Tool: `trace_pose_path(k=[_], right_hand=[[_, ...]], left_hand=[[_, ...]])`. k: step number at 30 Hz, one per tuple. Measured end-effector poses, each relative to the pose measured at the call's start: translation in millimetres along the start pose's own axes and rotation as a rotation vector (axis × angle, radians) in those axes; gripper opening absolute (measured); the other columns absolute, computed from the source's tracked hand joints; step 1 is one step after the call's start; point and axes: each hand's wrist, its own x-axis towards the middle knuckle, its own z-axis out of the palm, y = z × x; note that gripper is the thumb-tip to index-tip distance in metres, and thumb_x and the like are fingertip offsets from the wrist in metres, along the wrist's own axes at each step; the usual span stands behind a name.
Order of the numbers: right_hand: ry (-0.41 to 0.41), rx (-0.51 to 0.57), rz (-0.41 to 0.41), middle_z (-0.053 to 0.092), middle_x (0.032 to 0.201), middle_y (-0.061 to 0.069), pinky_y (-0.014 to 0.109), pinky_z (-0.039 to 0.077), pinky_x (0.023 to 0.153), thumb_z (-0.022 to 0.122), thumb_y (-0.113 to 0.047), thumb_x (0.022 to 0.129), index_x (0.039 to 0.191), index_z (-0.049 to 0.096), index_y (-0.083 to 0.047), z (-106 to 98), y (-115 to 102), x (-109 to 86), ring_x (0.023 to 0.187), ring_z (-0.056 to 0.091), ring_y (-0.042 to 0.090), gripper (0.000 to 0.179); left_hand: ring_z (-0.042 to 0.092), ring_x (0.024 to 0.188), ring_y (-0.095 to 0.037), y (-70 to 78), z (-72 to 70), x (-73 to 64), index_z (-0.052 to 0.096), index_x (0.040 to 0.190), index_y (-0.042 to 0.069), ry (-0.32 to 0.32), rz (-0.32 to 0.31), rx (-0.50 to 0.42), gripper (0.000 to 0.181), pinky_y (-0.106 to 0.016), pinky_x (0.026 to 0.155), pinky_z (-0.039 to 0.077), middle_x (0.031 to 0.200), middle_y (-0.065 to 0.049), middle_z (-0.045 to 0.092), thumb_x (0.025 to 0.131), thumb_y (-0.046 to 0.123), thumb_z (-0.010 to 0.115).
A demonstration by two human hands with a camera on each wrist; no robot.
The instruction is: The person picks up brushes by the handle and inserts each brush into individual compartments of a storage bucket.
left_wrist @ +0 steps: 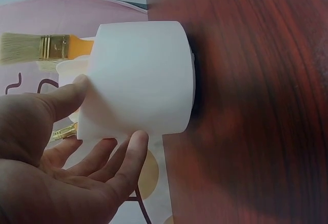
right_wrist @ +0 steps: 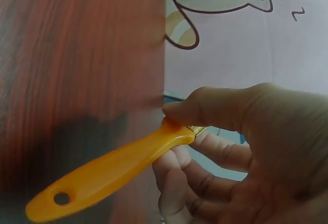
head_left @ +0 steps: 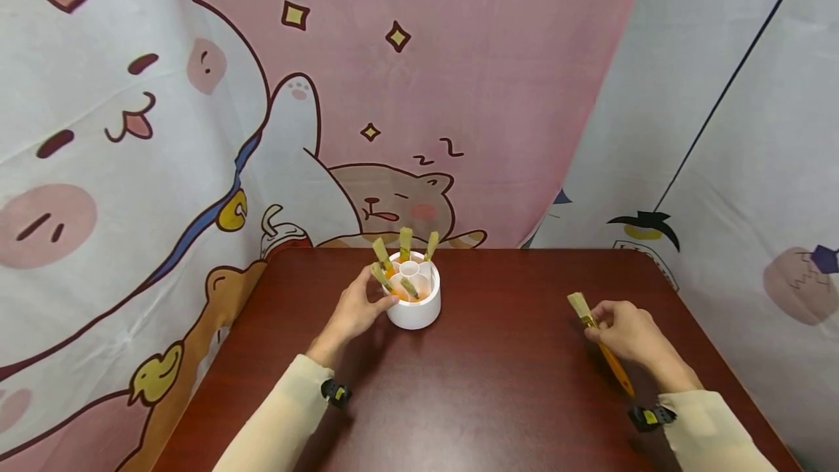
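Observation:
A white round brush holder (head_left: 414, 317) with inner compartments stands upright on the table, several paintbrushes (head_left: 406, 239) in it, bristles up. My left hand (head_left: 354, 309) grips its left side. In the left wrist view, the thumb lies at the holder's rim and the fingers curve along the wall (left_wrist: 138, 75); one brush with an orange handle (left_wrist: 79, 47) juts out. Toward the table's right side, my right hand (head_left: 628, 330) pinches another paintbrush (head_left: 615, 366), bristles pointing up and away. Its orange handle (right_wrist: 102, 175), with a hanging hole, shows in the right wrist view.
The dark red-brown wooden table (head_left: 498, 370) has its far edge just behind the holder. Behind it and along the sides hangs a cartoon-printed cloth (head_left: 511, 93). Bare tabletop lies between the two hands.

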Motion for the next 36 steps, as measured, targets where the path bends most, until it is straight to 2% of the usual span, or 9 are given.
trace_pose_path(k=[14,22,30,36], right_hand=[[0.091,0.045,-0.097,0.07,0.094,0.005,0.029,0.049,0.06,0.093,-0.02,0.099,0.117,0.077,-0.004,0.2,-46.1,4.5,0.077,0.06,0.019,0.029],[0.12,0.068,-0.15,0.073,0.094,0.005,0.028,0.048,0.06,0.091,-0.019,0.101,0.112,0.077,-0.009,0.1,-67.6,6.8,0.077,0.062,0.018,0.021],[0.183,0.079,-0.192,0.079,0.1,0.009,0.029,0.048,0.065,0.091,-0.023,0.104,0.12,0.077,-0.005,1.7,-90.6,13.6,0.084,0.067,0.019,0.028],[0.21,0.104,-0.209,0.076,0.093,0.006,0.028,0.046,0.063,0.088,-0.023,0.106,0.108,0.075,-0.01,5.7,-106.8,20.1,0.078,0.062,0.019,0.018]], left_hand=[[0.073,0.145,-0.044,1.1,-0.9,0.5,0.051,0.171,0.012,0.004,0.0,0.035,0.074,-0.063,0.12,0.06,0.162,-0.022,0.07,0.107,0.013,0.087],[0.072,0.145,-0.047,-0.9,0.3,-0.4,0.05,0.172,0.012,-0.002,-0.012,0.045,0.075,-0.064,0.119,0.061,0.162,-0.024,0.068,0.106,0.014,0.087],[0.072,0.145,-0.047,-1.1,-0.7,0.1,0.05,0.172,0.014,-0.003,-0.005,0.044,0.074,-0.065,0.118,0.06,0.16,-0.023,0.069,0.107,0.017,0.087],[0.072,0.146,-0.046,-0.3,-0.5,0.2,0.05,0.172,0.014,-0.008,-0.018,0.049,0.074,-0.065,0.12,0.059,0.162,-0.022,0.069,0.108,0.017,0.086]])
